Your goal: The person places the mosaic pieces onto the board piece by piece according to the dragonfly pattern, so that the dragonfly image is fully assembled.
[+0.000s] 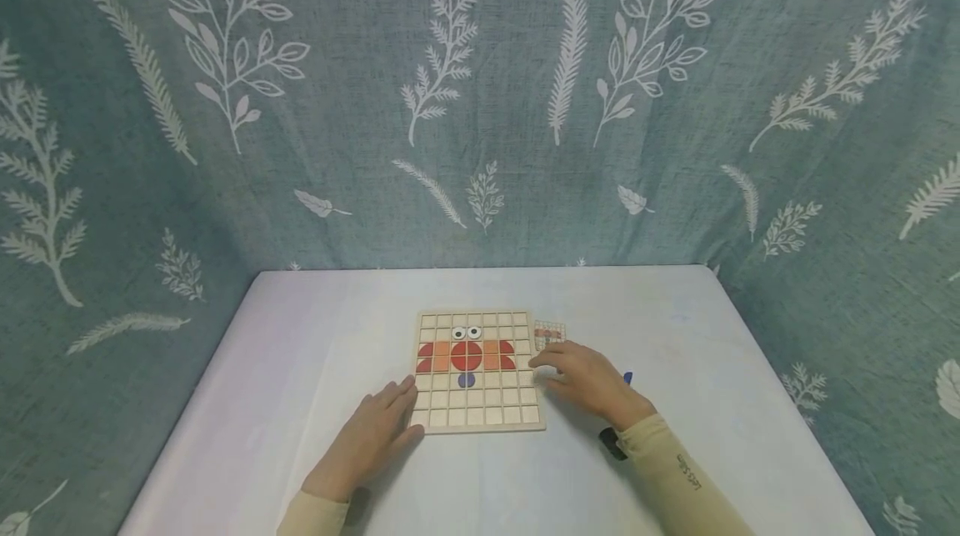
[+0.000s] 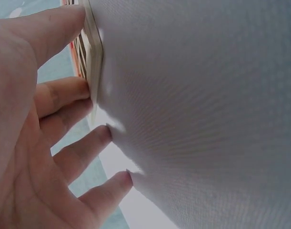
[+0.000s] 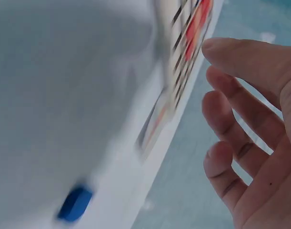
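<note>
A wooden grid board [image 1: 480, 418] lies on the white table. On it sit a red disc [image 1: 467, 356], orange squares [image 1: 491, 355] and red curved pieces [image 1: 507, 348] on both sides, two eye pieces [image 1: 474, 333] above and a blue-purple round piece [image 1: 467, 380] below. My left hand [image 1: 375, 428] rests at the board's lower left edge; in the left wrist view its thumb and some fingertips touch the board's side [image 2: 94, 57]. Beside the right edge my right hand [image 1: 585, 378] hovers, fingers loosely bent, nothing visible between them in the right wrist view.
A small card [image 1: 550, 331] with a printed grid picture lies against the board's upper right side. Partly behind my right wrist is a blue piece [image 1: 627, 378], also blurred in the right wrist view. A leaf-patterned curtain [image 1: 480, 211] stands behind the table [image 1: 645, 294].
</note>
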{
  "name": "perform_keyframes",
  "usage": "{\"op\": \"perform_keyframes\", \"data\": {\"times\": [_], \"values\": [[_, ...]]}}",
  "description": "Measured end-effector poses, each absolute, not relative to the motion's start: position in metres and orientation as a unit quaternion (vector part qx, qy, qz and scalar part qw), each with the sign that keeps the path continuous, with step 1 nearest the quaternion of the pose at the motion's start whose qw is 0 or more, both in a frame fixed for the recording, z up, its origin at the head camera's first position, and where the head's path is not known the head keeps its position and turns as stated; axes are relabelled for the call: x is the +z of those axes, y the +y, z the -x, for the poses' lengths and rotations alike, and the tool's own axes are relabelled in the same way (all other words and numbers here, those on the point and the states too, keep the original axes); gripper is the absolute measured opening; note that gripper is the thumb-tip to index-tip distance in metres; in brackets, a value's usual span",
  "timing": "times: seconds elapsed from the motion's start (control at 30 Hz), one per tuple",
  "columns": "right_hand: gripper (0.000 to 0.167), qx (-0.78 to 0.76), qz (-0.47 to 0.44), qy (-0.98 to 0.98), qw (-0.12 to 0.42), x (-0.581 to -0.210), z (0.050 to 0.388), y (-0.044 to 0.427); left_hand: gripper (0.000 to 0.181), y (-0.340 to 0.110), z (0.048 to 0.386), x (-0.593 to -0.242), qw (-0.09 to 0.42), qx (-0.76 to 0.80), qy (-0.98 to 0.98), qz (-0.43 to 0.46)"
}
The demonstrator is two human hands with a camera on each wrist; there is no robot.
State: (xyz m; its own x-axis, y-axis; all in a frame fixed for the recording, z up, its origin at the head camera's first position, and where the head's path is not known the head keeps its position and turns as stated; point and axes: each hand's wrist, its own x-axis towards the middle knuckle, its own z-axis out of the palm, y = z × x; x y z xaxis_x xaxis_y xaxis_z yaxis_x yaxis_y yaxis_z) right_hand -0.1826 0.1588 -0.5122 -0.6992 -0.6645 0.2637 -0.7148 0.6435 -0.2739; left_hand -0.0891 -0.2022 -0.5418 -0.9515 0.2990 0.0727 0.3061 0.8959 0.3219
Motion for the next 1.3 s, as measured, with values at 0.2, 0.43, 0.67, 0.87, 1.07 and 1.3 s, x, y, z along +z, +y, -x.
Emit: {"op": "perform_keyframes", "data": {"times": [0.2,0.43,0.67,0.87,1.07,1.3], "values": [[0.038,0.175,-0.325,-0.929,0.039,-0.514,0.182,0.206,0.060,-0.203,0.090,-0.541,0.003,-0.165,-0.974,0.156],[0.044,0.168,-0.258,-0.951,-0.039,-0.512,0.181,0.233,0.060,-0.203,0.089,-0.540,0.007,-0.165,-0.974,0.157],[0.037,0.164,-0.251,-0.952,-0.063,-0.515,0.184,0.239,0.060,-0.204,0.090,-0.541,0.006,-0.167,-0.974,0.155],[0.037,0.147,-0.256,-0.953,-0.063,-0.514,0.184,0.242,0.060,-0.204,0.091,-0.543,-0.001,-0.162,-0.975,0.153],[0.033,0.137,-0.263,-0.953,-0.064,-0.515,0.185,0.243,0.060,-0.204,0.090,-0.542,-0.001,-0.164,-0.975,0.152],[0.029,0.132,-0.269,-0.952,-0.065,-0.514,0.187,0.243,0.061,-0.203,0.090,-0.544,-0.001,-0.162,-0.975,0.153]]}}
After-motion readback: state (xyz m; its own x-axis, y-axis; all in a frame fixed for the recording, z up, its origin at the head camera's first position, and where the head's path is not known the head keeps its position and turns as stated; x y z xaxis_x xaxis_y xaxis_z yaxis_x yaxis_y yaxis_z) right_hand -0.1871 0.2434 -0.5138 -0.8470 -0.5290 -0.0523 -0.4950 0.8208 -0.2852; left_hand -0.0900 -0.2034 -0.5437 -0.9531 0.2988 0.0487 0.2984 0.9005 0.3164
